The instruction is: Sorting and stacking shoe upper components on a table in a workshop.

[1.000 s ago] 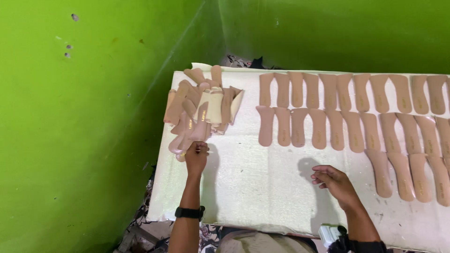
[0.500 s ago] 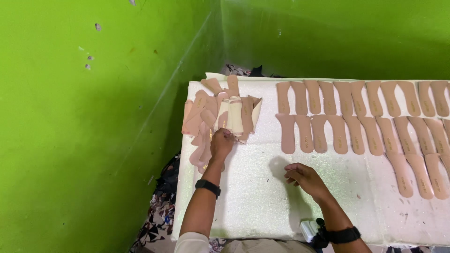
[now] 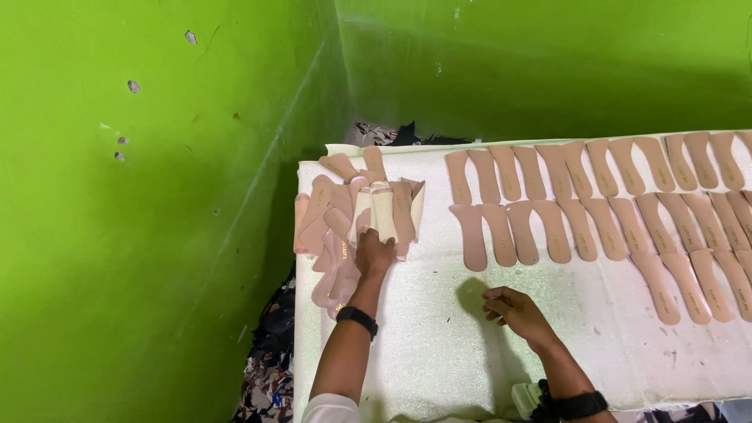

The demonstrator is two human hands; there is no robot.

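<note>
— What's around you?

— Green walls (image 3: 157,235) on the left and far side, meeting in a corner. Against them stands a table covered with a white sheet (image 3: 439,352). Scraps litter the floor (image 3: 266,368) at its left edge.

— And on the sheet?

— To the right, two rows of tan insole pieces (image 3: 595,204) laid side by side, a far row and a nearer one, running off the right edge. At the far left corner, a loose pile of the same tan insoles (image 3: 352,211), overlapping at all angles, a few turned pale side up.

— Where are your hands?

— My left hand (image 3: 374,252) lies on the near edge of the pile, fingers bent down onto the pieces; whether I have actually pinched one I cannot tell from here. A black band sits on that wrist. My right hand (image 3: 513,312) hovers low over bare sheet, just near of the nearer row's left end, fingers loosely curled, holding nothing.
</note>
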